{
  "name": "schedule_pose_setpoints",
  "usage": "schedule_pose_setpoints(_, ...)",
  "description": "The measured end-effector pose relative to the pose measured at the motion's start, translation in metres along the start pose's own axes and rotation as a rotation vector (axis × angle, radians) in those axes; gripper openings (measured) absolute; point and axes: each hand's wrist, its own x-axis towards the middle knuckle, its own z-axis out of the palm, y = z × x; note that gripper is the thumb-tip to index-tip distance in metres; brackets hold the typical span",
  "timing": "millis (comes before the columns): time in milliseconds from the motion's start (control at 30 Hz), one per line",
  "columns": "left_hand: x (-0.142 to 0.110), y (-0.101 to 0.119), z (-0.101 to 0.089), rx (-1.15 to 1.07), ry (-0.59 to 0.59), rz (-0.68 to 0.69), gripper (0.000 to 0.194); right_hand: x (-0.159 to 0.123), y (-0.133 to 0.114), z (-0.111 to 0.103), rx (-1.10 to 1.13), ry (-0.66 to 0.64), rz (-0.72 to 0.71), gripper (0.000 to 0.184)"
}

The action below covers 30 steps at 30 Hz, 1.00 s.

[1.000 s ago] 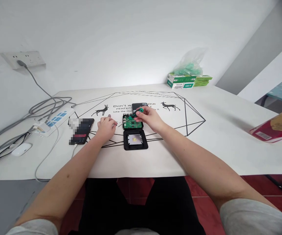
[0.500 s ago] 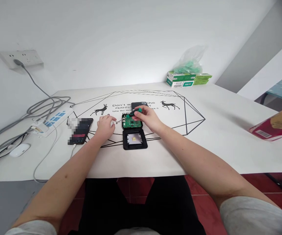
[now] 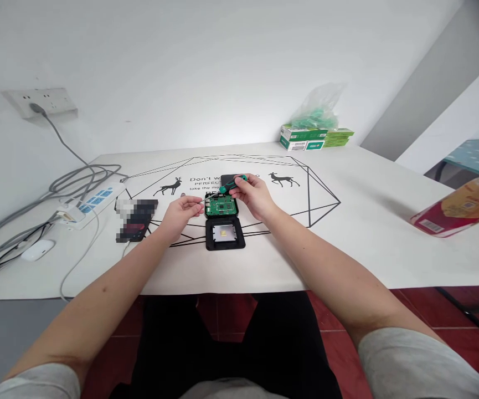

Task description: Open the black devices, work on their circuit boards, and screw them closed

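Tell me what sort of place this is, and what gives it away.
Likely an indoor desk, perhaps in a home or small office, serving as a makeshift workbench. The signs: an exposed green circuit board, a screwdriver in the right hand, and a power strip.

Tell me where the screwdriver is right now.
In the head view, the screwdriver is near the middle of the picture, in the right grip, by the far edge of the green circuit board, and points toward the left grip.
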Motion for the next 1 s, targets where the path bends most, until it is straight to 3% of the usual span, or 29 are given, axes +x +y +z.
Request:
schedule_pose_setpoints(333,0.033,0.031,0.015,-0.195,0.034,-0.152,0.005,0.017,-0.013,-0.002,0.007,0.132,-0.116,0.042)
schedule_pose_setpoints(467,0.049,0.021,0.029,-0.344,0.108,-0.164,0.008,0.033,-0.027,0.002,-0.081,0.195,-0.13,0.035)
schedule_pose_setpoints(633,0.049,0.002,0.037,-0.387,0.093,-0.144,0.01,0.048,-0.039,0.012,-0.158,0.199,-0.05,0.031)
schedule_pose_setpoints(833,0.04,-0.01,0.038,-0.345,0.048,-0.029,0.023,0.048,-0.022,0.007,-0.03,0.24,-0.215,0.046)
schedule_pose_setpoints(1000,0.038,-0.015,0.043,-0.29,0.001,-0.016,0.024,0.037,-0.003,-0.006,0.005,0.225,-0.31,0.059)
